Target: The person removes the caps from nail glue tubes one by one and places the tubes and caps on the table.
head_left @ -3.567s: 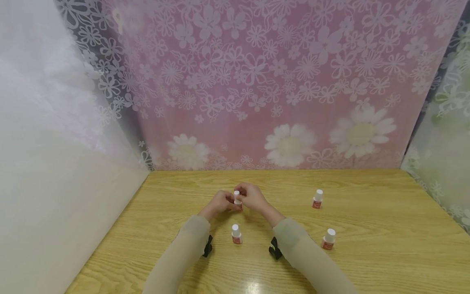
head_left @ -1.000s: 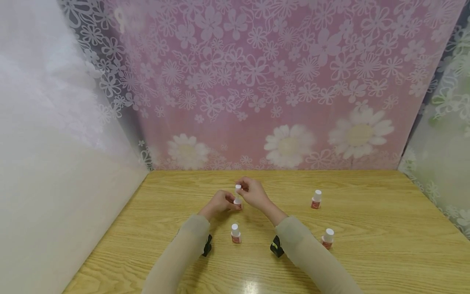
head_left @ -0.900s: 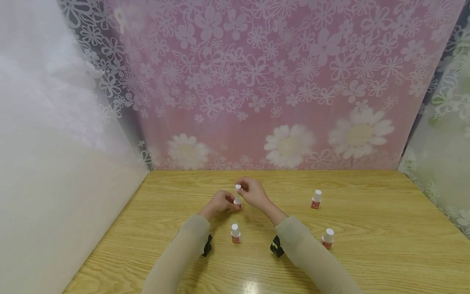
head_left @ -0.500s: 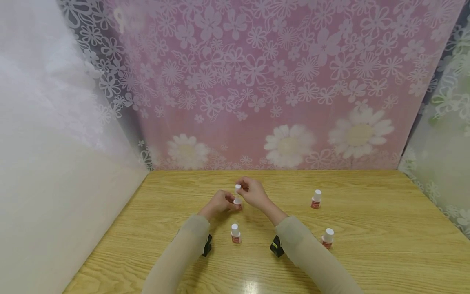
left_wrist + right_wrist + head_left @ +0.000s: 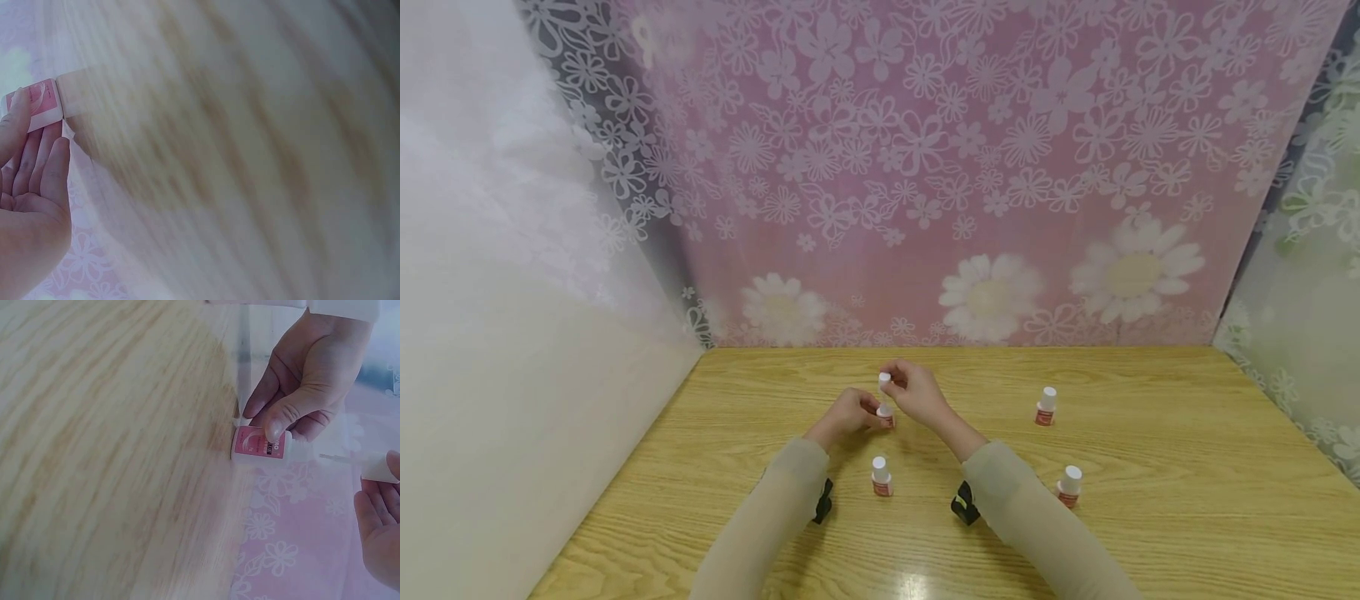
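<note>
My left hand (image 5: 850, 411) grips a small white bottle (image 5: 885, 417) with a red-pink label, thumb on the label in the right wrist view. This bottle (image 5: 259, 442) has its base on the wooden table. My right hand (image 5: 916, 393) pinches the bottle's white cap (image 5: 884, 381) just above the neck. From the cap a thin pale applicator stem (image 5: 334, 458) points at the bottle's mouth; the right wrist view shows it outside the bottle. In the left wrist view only the labelled lower part of the bottle (image 5: 40, 105) shows, against the left fingers.
Three similar capped bottles stand upright on the table (image 5: 760, 383): one between my forearms (image 5: 882, 477), one at the back right (image 5: 1046, 407), one at the front right (image 5: 1070, 487). Flowered pink sheeting (image 5: 887, 167) hangs behind; pale sheets flank both sides.
In the oldest frame the cap sat on the bottle; now my right hand holds it lifted off. Over the last half second the cap rose slightly. The left hand and bottle stayed put.
</note>
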A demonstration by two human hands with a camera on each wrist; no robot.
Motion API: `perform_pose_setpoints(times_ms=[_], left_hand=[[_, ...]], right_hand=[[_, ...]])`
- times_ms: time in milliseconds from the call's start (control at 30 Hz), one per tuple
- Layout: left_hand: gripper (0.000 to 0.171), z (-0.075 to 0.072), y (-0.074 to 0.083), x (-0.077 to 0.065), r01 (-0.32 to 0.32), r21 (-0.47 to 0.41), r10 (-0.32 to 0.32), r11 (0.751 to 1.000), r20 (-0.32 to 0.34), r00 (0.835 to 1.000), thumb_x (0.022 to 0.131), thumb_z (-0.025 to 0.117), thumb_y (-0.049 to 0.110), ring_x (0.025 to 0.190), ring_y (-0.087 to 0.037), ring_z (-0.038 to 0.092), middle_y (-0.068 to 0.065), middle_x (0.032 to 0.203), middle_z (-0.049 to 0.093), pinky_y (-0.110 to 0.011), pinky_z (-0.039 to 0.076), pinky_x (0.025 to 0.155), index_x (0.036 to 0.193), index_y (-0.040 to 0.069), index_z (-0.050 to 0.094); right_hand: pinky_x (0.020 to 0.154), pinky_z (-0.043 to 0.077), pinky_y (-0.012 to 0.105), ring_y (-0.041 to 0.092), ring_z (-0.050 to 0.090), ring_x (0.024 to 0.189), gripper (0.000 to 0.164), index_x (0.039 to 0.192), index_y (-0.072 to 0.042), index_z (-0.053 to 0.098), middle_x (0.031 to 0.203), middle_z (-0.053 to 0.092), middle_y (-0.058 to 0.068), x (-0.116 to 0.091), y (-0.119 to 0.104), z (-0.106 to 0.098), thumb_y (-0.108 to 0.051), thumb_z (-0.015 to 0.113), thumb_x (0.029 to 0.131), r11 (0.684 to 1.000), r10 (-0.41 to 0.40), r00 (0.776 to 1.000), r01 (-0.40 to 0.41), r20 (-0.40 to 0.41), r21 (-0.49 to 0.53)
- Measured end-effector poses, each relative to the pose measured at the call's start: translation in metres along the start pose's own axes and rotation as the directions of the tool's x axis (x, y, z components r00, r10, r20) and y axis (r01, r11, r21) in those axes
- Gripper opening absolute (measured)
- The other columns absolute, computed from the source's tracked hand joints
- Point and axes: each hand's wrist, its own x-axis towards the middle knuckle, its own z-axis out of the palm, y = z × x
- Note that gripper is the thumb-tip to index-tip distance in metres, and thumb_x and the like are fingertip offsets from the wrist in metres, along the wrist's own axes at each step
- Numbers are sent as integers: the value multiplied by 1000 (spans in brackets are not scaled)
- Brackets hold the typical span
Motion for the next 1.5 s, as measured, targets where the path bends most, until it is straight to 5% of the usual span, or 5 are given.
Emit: perform_pose_setpoints(times_ms=[533, 900, 1500], left_hand=[[17, 0, -2, 1, 5, 31, -5, 999, -9, 1000, 71, 73, 6, 71, -13, 52, -4, 78, 61, -25, 43, 60, 83, -2, 64], [15, 0, -2, 1, 9, -46, -8, 999, 23, 1000, 73, 70, 0, 72, -14, 56, -8, 78, 63, -25, 44, 61, 86, -4, 64], [18, 1, -4, 3, 7, -25, -7, 1000, 7, 1000, 72, 73, 5, 66, -12, 53, -5, 76, 63, -26, 44, 58, 85, -3, 64]], right_hand=[[75, 46, 30, 22, 58, 87, 21, 104, 1, 60, 93, 62, 10, 2, -5, -7, -3, 61, 83, 991, -5, 985, 27, -171, 130], [72, 47, 33, 23, 55, 89, 23, 107, -3, 63, 101, 60, 11, 1, 0, -15, -4, 60, 84, 983, 48, 980, -12, -194, 182], [75, 46, 33, 25, 56, 87, 20, 102, 3, 60, 94, 60, 14, -1, 8, -17, -2, 61, 83, 963, 120, 972, -65, -203, 263]])
